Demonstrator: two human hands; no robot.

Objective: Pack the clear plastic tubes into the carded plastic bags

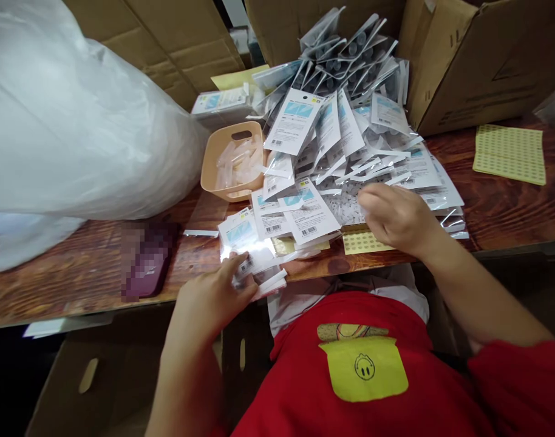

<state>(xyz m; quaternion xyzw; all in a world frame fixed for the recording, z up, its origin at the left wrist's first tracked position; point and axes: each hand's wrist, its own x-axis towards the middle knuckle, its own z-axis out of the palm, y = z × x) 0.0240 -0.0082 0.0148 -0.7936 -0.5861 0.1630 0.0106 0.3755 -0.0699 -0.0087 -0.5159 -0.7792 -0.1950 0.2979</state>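
Observation:
My left hand is at the table's front edge, thumb and fingers closed on a clear packet with a printed white card. My right hand is closed over the front of a heap of small white pieces; what its fingers hold, if anything, is hidden. Between the hands lie more carded packets. A peach basket behind my left hand holds translucent pieces. A yellow sticker sheet lies partly under the heap, beside my right hand.
A large white plastic bag fills the left, near a dark red phone-like object. Piled packets and cardboard boxes stand behind. More yellow stickers lie at right on the wooden table.

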